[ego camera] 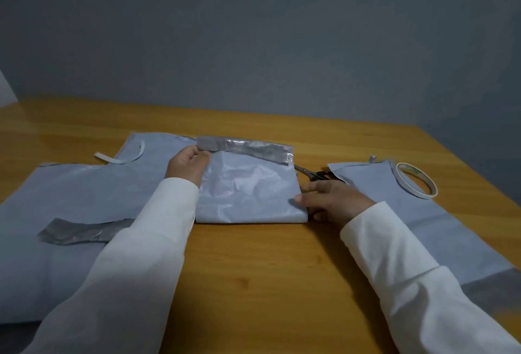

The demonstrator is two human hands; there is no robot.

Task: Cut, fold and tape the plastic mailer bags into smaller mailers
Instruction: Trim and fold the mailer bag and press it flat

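A glossy, honey-coloured wooden bench (253,269) runs up to a plain grey-blue wall (253,29); the light is dim and the bench top shows a soft sheen near its far left corner.

In the middle of the bench lies a small folded mailer (248,193) of pale grey plastic, crumpled on its face. It lies flat, its long axis running left to right, the folded edge toward the person and a darker shiny flap (245,149) along its far edge, slanting slightly down to the right.

The left hand (187,166) pinches the left end of that flap between thumb and fingers. The right hand (329,198) rests flat against the mailer's right edge, fingers straight, thumb on the plastic. Both arms wear white sleeves.

A large mailer sheet (70,198) lies flat to the left, with a dark grey strip (81,231) on it and a curled white backing strip (121,157) near its far edge. Another sheet (423,218) lies to the right, a roll of tape (417,186) resting on it. Scissors (315,174) lie just beyond the right hand, partly hidden.
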